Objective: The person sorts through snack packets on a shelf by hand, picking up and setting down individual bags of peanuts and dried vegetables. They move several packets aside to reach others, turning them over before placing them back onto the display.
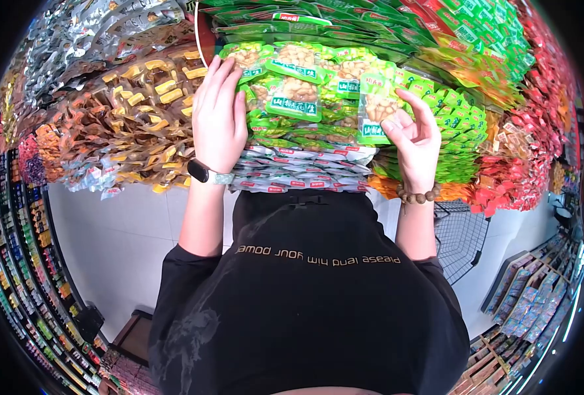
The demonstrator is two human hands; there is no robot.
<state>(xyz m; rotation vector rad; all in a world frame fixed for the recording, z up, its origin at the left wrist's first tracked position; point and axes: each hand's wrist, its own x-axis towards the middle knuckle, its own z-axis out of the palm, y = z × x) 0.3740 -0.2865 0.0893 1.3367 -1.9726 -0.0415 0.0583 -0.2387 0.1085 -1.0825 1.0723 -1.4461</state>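
Note:
My right hand point(415, 137) pinches a green-edged snack packet point(379, 105) by its right side, between thumb and fingers. Pale nuts, which look like peanuts, show through its clear window. My left hand point(221, 117) lies with fingers stretched out over the left edge of the pile, fingertips touching a similar packet point(246, 58). Between the hands, more nut packets point(294, 97) lie face up on stacked green bags. What is under my left palm is hidden.
Brown-and-yellow packets point(140, 99) are heaped to the left, red packets point(512, 164) to the right. White packets point(298, 172) line the front edge. A wire basket point(459, 234) stands at lower right. Stocked shelves point(25, 263) curve along the left.

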